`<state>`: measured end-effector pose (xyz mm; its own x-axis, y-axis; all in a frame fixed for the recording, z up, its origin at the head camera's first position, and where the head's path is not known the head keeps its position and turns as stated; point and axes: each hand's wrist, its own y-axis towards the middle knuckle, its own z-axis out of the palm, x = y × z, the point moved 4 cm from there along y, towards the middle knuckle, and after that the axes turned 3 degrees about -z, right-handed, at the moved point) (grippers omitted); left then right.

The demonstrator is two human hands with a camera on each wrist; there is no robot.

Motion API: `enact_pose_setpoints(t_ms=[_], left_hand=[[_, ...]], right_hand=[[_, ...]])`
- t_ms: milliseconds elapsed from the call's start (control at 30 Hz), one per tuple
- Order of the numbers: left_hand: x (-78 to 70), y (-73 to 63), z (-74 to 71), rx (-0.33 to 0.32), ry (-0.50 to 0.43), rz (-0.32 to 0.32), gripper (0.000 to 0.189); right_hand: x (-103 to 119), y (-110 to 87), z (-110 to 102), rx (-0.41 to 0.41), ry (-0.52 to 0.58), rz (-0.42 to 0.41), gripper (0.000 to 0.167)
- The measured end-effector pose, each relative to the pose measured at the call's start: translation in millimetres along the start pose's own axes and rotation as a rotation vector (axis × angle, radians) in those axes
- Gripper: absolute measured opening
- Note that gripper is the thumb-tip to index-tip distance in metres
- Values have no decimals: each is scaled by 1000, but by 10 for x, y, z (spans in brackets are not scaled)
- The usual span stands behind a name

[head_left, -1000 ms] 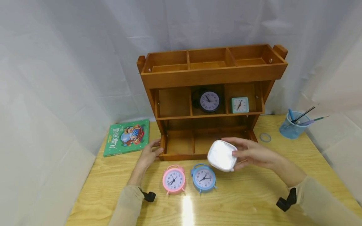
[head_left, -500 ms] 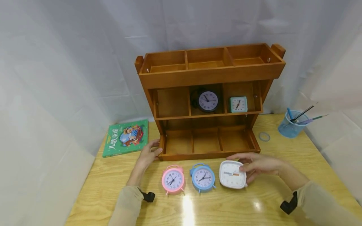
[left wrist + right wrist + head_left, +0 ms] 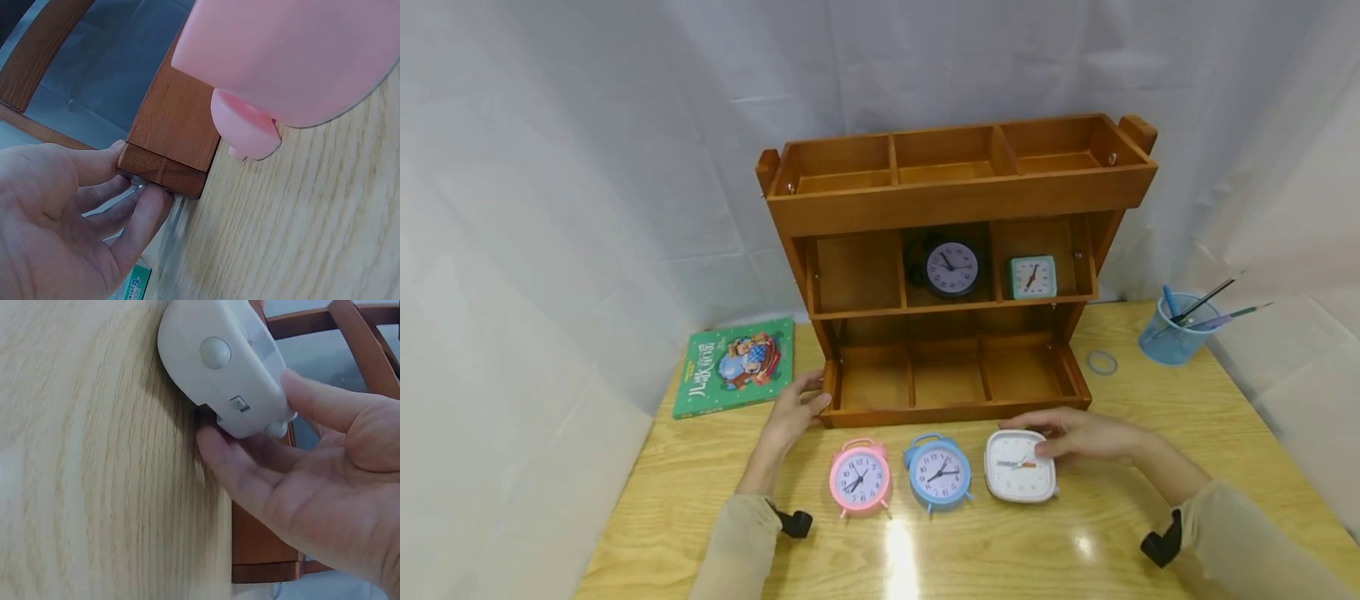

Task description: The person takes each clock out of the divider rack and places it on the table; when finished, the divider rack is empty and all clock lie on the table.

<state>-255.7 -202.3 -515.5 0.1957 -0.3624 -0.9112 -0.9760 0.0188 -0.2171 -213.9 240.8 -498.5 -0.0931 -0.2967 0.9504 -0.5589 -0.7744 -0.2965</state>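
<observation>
My right hand (image 3: 1086, 437) holds a white, rounded-square alarm clock (image 3: 1021, 483) at the front of the table, right of a blue alarm clock (image 3: 940, 492). In the right wrist view its thumb is on the rim of the white clock (image 3: 187, 344), and the fingers reach under the back, close over the wood. My left hand (image 3: 790, 414) grips the lower left front corner of a brown wooden shelf (image 3: 940, 414). The left wrist view has thumb and fingers on opposite sides of that corner (image 3: 164, 172). A pink alarm clock (image 3: 861, 502) stands left of the blue one.
In the shelf's middle row are a black round clock (image 3: 952, 268) and a mint square clock (image 3: 1033, 277). A green book (image 3: 737, 367) lies at the left. To the right are a grey ring (image 3: 1102, 362) and a blue pen cup (image 3: 1172, 346).
My right hand has brought the white clock down and to the right, from in front of the shelf to beside the blue clock, its face now readable. The left hand stays at the corner.
</observation>
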Motion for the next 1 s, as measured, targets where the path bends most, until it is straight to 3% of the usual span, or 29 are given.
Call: enact_pose_setpoints(t_ms=[100, 200, 467, 600, 733, 1000], left_hand=[[-3, 1, -2, -1, 1, -5, 54], [0, 3, -11, -3, 10, -4, 54], [9, 10, -8, 0, 14, 4, 53], [0, 5, 3, 1, 13, 3, 53], [-11, -4, 1, 3, 8, -7, 54], [5, 3, 0, -3, -1, -10, 54]], right_hand=[[47, 2, 7, -52, -162, -28, 56], [85, 7, 34, -69, -243, -44, 54], [73, 40, 60, -67, -308, -83, 50], [63, 28, 63, -107, -346, -81, 48], [141, -28, 115, -204, -501, -109, 47], [433, -74, 267, -509, -867, -171, 36]])
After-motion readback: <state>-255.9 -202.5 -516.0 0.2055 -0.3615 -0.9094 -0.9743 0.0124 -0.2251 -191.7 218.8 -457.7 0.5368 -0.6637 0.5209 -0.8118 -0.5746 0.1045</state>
